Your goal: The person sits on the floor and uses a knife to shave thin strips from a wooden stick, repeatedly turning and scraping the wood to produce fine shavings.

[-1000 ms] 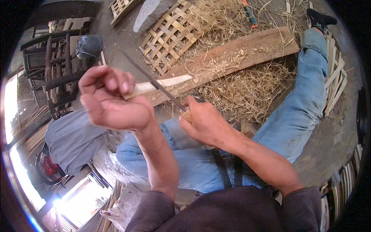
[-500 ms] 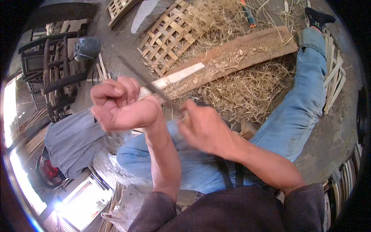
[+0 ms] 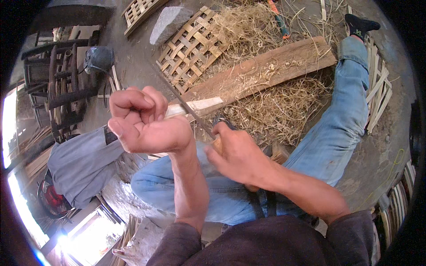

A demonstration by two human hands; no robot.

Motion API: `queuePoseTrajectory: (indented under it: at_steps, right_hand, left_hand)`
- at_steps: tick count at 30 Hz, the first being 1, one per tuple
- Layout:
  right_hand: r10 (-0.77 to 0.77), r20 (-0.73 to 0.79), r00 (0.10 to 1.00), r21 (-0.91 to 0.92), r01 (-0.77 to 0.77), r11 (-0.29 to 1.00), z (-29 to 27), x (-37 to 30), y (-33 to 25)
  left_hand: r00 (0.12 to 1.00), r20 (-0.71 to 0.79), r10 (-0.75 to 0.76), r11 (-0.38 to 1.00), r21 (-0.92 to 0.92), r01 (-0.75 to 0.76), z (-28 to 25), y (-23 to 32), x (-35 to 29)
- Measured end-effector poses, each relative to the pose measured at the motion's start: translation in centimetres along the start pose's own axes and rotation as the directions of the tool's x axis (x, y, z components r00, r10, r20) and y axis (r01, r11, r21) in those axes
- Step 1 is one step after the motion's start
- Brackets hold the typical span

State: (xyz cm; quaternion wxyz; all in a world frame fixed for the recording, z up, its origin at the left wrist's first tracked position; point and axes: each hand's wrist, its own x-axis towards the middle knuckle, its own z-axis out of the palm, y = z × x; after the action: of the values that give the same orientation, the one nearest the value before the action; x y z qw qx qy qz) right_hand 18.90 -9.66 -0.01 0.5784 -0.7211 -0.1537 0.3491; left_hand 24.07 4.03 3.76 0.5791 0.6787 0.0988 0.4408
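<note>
the left hand (image 3: pixel 144 122) is raised and curled tight round the near end of a pale bamboo strip (image 3: pixel 199 105), fingers folded over it, palm toward the camera. the right hand (image 3: pixel 239 155) sits just right of it and lower, closed round a wooden knife handle; the thin dark blade (image 3: pixel 186 108) runs up and left from that fist and lies across the strip just beyond the left fingers. the strip reaches right, toward a long wooden plank (image 3: pixel 266 68) on the ground.

as a judgement, the shaving is well under way: a thick heap of curly shavings (image 3: pixel 275 106) lies around and beyond the plank, between the person's blue-jeaned legs (image 3: pixel 346 119). the strip looks clean and pale on its visible length, though i cannot tell how much of it is left to trim.

farther left lies a woven bamboo lattice mat (image 3: pixel 188 48), and at far right loose split strips (image 3: pixel 377 93).
</note>
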Motion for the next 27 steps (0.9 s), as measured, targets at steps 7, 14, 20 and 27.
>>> queuePoseTrajectory:
  at_steps: [7,14,20,27]
  right_hand:
    - [0.021,-0.023,1.000,0.024,-0.021,1.000,-0.5,0.2,1.3]
    - [-0.234,-0.150,0.961,-0.008,0.236,0.972,-0.5,-0.2,1.3]
    - [-0.080,-0.015,0.997,0.076,0.081,0.994,-1.0,-0.4,1.7]
    - [-0.223,-0.053,0.973,0.027,0.225,0.974,-0.4,-1.7,1.2]
  left_hand:
    - [0.998,0.028,0.062,0.997,0.036,-0.063,2.0,-0.2,0.1]
    - [0.997,0.049,0.056,0.996,-0.074,-0.052,1.9,-0.2,-0.3]
    - [0.994,0.069,0.081,0.997,-0.024,-0.079,1.4,0.2,-0.7]
    - [0.993,0.061,0.105,0.994,-0.046,-0.102,0.2,0.6,-1.7]
